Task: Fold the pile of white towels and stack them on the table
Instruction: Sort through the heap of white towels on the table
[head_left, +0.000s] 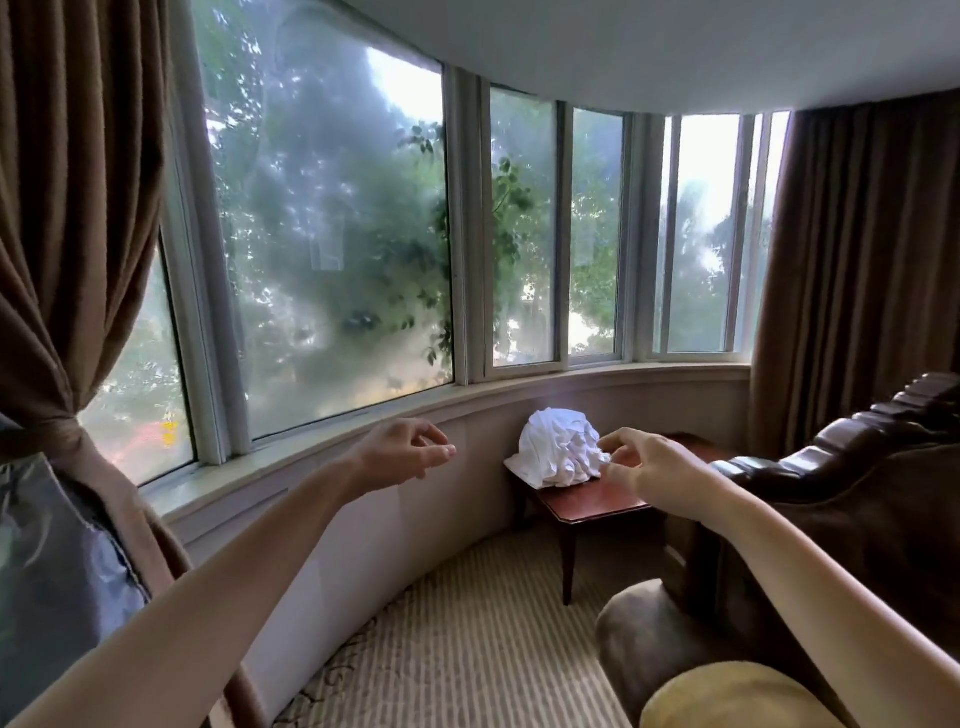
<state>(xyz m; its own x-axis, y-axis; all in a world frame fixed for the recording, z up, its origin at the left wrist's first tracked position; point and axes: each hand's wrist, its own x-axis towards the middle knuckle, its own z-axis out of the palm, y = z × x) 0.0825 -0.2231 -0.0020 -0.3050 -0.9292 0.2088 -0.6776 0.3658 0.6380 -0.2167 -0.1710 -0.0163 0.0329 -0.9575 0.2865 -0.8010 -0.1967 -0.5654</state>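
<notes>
Curved window (332, 234) behind, with brown curtains (67, 208) at both sides and striped carpet (467, 623) below. Against the wall a small dark table (597, 506). On its far left part, heaped in one crumpled ball, the white towels (556, 444), with one flap hanging over the left edge. Near corner of the table bare. Just beside its right edge, a dark leather armchair (857, 467).

Judged as the very start of the task: nothing folded, nothing stacked. To do this step well, take only one towel, from the top of the heap and not from under, so as not to drag the rest over the left edge. Find two corners, shake flat, then fold on the bare near part and keep that place for the stack.

Both arms bare and stretched forward. In the air, left of the table and well apart from it, the left hand (408, 452), fingers loosely bent, holding nothing. Before the right side of the heap, the right hand (644, 462), fingers also loosely bent, nothing seen in them. Cannot tell whether the fingertips touch the cloth.
</notes>
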